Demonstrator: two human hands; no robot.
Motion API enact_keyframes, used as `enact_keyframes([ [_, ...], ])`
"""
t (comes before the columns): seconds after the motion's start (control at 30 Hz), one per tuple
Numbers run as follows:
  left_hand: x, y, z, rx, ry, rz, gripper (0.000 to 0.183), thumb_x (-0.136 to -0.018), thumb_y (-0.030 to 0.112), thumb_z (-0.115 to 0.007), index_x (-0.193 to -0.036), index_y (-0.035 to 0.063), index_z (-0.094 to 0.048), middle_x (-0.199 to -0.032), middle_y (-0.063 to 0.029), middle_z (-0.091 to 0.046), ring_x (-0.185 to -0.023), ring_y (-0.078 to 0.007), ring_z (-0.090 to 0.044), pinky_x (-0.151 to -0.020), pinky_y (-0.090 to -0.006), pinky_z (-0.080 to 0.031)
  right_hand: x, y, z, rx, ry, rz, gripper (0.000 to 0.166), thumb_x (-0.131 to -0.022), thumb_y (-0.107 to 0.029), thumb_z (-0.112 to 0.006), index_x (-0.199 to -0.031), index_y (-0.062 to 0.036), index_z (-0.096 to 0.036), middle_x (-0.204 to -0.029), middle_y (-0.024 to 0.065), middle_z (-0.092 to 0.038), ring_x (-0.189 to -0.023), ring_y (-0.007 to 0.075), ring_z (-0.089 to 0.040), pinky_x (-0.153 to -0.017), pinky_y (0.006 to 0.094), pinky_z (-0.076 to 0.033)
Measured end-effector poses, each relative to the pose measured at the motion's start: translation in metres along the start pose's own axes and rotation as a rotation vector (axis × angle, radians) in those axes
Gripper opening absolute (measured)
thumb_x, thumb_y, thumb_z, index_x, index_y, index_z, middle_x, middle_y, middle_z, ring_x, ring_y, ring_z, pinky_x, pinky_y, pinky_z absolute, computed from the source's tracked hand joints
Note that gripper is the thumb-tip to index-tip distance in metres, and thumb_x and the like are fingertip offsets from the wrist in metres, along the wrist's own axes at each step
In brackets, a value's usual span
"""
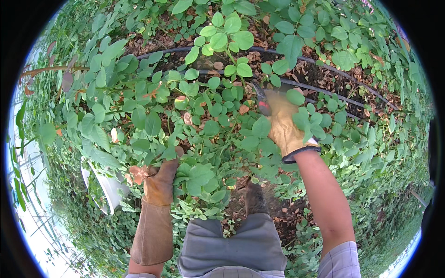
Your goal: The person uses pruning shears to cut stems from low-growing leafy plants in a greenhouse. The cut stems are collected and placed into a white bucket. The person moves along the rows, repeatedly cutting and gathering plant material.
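My right hand (286,121), in a tan leather glove with a dark cuff edge, is closed around a pair of pruning shears (264,104) with a red mark on the handle. The dark blades point up and left, low among the rose-like shrubs, near the base of a stem with bright green leaflets (229,38). Leaves cover part of that glove. My left hand (161,179) wears a long brown leather gauntlet and reaches into the foliage. Its fingertips are partly hidden by leaves, so whatever they grip cannot be made out. Dry reddish-brown leaves (138,173) lie against its outer side.
Black irrigation tubes (320,91) run across soil littered with dead leaves. A white container (106,187) stands among the plants at left. Thin reddish stems (52,70) reach in from the upper left. A dark boot (255,198) is on the ground between bushes.
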State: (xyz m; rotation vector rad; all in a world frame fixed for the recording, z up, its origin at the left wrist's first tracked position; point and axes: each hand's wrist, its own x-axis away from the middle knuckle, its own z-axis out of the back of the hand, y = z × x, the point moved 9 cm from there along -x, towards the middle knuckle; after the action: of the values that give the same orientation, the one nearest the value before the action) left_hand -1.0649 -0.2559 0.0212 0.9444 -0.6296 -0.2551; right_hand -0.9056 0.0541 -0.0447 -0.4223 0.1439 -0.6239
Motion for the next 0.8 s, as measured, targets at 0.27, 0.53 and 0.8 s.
enact_keyframes([
  [0.27,0.055,-0.066,0.074,0.112,-0.015,0.228,0.028,-0.102,0.023,-0.072,-0.123,0.003,-0.071,-0.108,-0.0077,-0.076,-0.093,-0.0195,-0.074,-0.079,-0.0348,-0.063,-0.046,-0.031,-0.021,0.165,-0.339,-0.26,0.067,-0.071,-0.044,-0.091,-0.121,-0.0067,-0.066,-0.117,0.0183,-0.073,-0.109,0.0407,-0.069,-0.094,0.0512,-0.055],
  [0.53,0.011,-0.004,0.042,-0.118,-0.198,-0.121,0.032,-0.094,0.015,-0.078,-0.125,0.0097,-0.073,-0.101,-0.0052,-0.073,-0.086,-0.0179,-0.07,-0.075,-0.0298,-0.056,-0.048,-0.021,-0.019,0.222,-0.264,-0.066,0.061,-0.073,-0.044,-0.086,-0.125,-0.0181,-0.07,-0.115,0.0166,-0.074,-0.107,0.0387,-0.07,-0.092,0.0503,-0.056],
  [0.8,-0.069,0.108,-0.065,-0.513,-0.122,-0.27,0.03,-0.104,0.032,-0.054,-0.127,0.0169,-0.067,-0.123,-0.0196,-0.068,-0.105,-0.0387,-0.07,-0.087,-0.0474,-0.055,-0.033,-0.017,-0.034,0.205,-0.255,0.033,0.048,-0.084,-0.039,-0.079,-0.125,-0.0165,-0.069,-0.112,0.0149,-0.075,-0.1,0.0364,-0.073,-0.086,0.0492,-0.058],
])
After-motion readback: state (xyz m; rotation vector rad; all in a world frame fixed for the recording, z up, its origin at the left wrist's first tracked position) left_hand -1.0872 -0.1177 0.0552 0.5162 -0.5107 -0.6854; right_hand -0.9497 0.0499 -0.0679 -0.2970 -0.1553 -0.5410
